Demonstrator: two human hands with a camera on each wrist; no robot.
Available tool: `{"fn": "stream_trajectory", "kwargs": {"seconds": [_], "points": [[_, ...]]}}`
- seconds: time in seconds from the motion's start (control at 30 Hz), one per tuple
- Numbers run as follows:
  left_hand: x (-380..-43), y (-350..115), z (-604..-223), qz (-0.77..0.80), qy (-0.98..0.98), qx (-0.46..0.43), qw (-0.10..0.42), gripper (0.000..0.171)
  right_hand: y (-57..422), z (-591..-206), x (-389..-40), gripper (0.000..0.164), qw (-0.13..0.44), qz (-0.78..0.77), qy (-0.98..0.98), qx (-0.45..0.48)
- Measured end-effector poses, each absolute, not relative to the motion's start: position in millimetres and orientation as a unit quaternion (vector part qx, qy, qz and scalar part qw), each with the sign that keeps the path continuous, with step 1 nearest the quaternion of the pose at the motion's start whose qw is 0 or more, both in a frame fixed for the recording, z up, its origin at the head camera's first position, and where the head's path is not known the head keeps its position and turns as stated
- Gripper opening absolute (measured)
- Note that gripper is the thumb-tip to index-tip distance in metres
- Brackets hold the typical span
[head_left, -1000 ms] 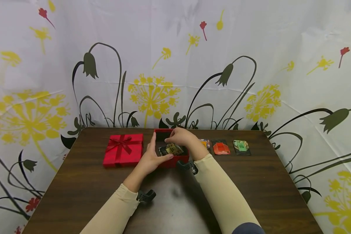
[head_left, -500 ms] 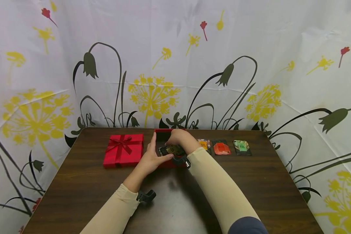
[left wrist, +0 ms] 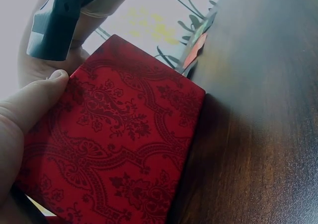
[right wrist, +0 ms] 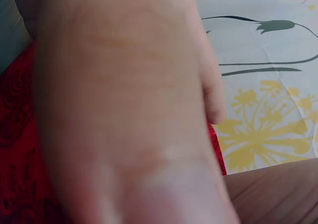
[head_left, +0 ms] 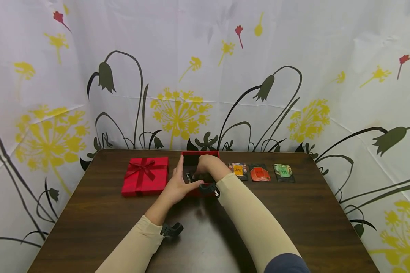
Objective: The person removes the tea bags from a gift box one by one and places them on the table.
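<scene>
A red patterned gift box (head_left: 190, 160) with a dark inside stands open at the table's back middle. My left hand (head_left: 175, 186) grips its near left corner, fingers along the left wall and thumb at the near rim. In the left wrist view that thumb lies at the edge of the box's patterned wall (left wrist: 117, 119). My right hand (head_left: 210, 167) reaches down into the box over a small dark sachet (head_left: 189, 176), most of which it covers. Its fingertips are hidden; in the right wrist view, the blurred back of the hand (right wrist: 129, 110) fills much of the frame.
Left of the box lies a red lid (head_left: 153, 176) with a ribbon bow. To the right sit three sachets in a row, with a yellow label (head_left: 238, 170), an orange-red label (head_left: 259, 173) and a green label (head_left: 284, 171). A flowered curtain (head_left: 205, 76) hangs behind the table (head_left: 314, 223).
My right hand has moved left and lower into the box, covering more of the sachet there. The yellow-labelled sachet on the table has come into fuller view. My left hand keeps its hold.
</scene>
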State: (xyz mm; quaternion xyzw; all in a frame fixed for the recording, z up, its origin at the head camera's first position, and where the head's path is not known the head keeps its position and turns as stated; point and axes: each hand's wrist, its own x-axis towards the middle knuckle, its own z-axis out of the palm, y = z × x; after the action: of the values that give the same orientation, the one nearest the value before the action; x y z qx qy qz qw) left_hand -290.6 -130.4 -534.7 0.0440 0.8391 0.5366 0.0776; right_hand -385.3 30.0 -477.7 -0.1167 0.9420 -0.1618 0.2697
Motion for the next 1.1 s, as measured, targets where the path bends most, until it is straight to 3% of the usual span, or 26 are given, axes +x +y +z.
{"fn": "stream_trajectory", "kwargs": {"seconds": [0.7,0.93,1.1], "points": [[-290,-129,-537,0.546,0.833,0.043,0.077,0.133,28,-494,-389,0.043,0.251,-0.129,0.95,-0.133],[-291,-129,-534,0.553,0.828,0.042,0.082,0.133,31,-494,-387,0.034,0.232,-0.163,0.948,-0.144],[-290,-129,-535,0.551,0.83,0.038,0.084,0.134,35,-492,-386,0.046,0.213,-0.223,0.937,-0.167]]}}
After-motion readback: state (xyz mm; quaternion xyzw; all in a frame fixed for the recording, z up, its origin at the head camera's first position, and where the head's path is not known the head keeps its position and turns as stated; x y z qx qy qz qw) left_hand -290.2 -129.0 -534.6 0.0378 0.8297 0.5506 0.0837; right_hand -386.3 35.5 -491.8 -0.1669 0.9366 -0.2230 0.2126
